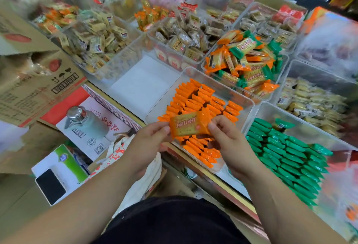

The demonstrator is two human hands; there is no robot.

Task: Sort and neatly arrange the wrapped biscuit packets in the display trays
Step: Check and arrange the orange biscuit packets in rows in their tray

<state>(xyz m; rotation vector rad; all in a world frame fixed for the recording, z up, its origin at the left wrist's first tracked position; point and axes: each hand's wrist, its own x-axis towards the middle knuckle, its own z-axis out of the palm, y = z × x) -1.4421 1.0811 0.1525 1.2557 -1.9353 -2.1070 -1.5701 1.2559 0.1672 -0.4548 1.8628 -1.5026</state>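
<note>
Nearest, the left hand [150, 140] and right hand [230, 143] pinch opposite ends of 1 orange biscuit packet [187, 124] above the orange-packet tray [249, 104]. Right lies the green-packet tray [310, 127]; farther, a mixed tray [279, 96].

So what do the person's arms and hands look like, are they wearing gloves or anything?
No gloves: the left hand and right hand are bare, with no rings, watch or bracelets visible. Both forearms are uncovered, no sleeves reaching them. The fingers have short, plain nails. The only clothing visible is a black garment on the torso.
</note>
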